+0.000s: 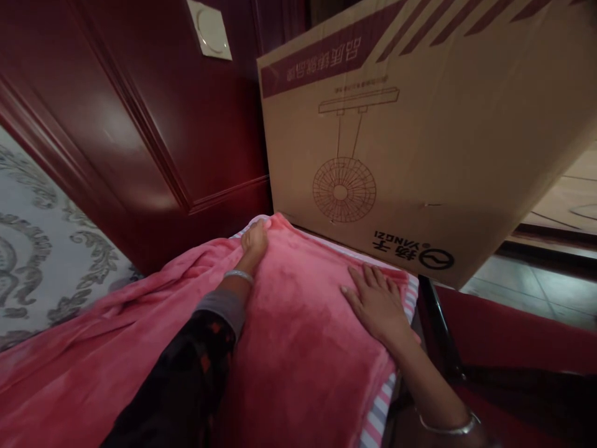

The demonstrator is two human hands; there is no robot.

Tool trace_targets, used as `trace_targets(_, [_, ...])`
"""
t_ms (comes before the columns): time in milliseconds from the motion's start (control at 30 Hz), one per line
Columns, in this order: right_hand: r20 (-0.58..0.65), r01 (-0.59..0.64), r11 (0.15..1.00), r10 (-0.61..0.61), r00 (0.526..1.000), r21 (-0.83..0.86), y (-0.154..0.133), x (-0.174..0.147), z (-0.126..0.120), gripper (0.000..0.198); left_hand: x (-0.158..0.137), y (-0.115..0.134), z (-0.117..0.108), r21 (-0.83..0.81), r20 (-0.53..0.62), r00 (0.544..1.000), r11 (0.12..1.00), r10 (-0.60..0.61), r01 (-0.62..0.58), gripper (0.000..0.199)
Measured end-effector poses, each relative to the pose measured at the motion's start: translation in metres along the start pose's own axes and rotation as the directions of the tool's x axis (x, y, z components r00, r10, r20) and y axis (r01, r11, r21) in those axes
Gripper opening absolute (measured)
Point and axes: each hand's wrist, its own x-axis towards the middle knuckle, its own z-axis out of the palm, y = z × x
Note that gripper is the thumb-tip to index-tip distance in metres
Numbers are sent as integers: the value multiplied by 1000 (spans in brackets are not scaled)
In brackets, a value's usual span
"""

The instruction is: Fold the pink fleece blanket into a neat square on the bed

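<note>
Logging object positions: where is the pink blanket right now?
In the head view, the pink blanket lies centre-left under both hands, just below the upside-down cardboard fan box.

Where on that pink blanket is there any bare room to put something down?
The pink blanket is bare between the left hand and right hand, and leftward toward the patterned wall. The far edge is crowded by the cardboard box.
</note>
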Motion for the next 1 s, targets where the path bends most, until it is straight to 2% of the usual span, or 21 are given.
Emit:
trace_targets(167, [24, 3, 1000, -3, 1000, 21, -3, -2, -9, 63, 6, -8, 0, 44, 92, 996, 999, -21, 17, 35])
trace_targets(267, [54, 1, 1000, -2, 999, 15, -5, -2, -14, 62, 2, -3, -11, 54, 108, 994, 998, -15, 9, 44])
trace_targets(333, [61, 2, 1000, -3, 998, 14, -6, -3, -16, 61, -13, 4, -17, 63, 101, 993, 995, 65, -72, 55])
trace_targets(400, [53, 3, 1000, -4, 999, 19, -6, -3, -15, 61, -34, 9, -16, 71, 136, 956, 960, 258, -269, 63])
trace_targets(467, [43, 4, 1000, -5, 999, 20, -5, -2, -14, 61, -55, 11, -10, 53, 238, 868, 886, 437, -460, 64])
trace_targets(500, [41, 4, 1000, -5, 999, 16, -5, -2, -13, 61, -63, 11, -7, 37, 291, 830, 861, 476, -507, 64])
trace_targets(533, [40, 4, 1000, -5, 999, 11, -5, -2, -12, 61, -69, 11, -4, 24, 335, 810, 856, 480, -517, 65])
trace_targets(600, [44, 4, 1000, -4, 999, -5, -5, -2, -11, 61, -73, 12, -3, 7, 404, 801, 874, 441, -485, 66])
trace_targets(733, [57, 15, 999, -12, 998, -47, -3, -1, -9, 60, -81, 21, -17, -44, 505, 777, 910, 376, -412, 69])
trace_targets(833, [34, 44, 997, -41, 999, -65, 1, -2, -7, 61, -122, 19, -38, -102, 482, 763, 893, 430, -439, 69])
trace_targets(900, [30, 70, 996, -68, 997, -63, 3, -3, -8, 63, -170, 9, -56, -130, 468, 725, 851, 505, -509, 68])
trace_targets(1000, [64, 99, 994, -96, 993, -46, 6, -6, -12, 67, -257, -22, -89, -154, 498, 685, 831, 532, -534, 69])
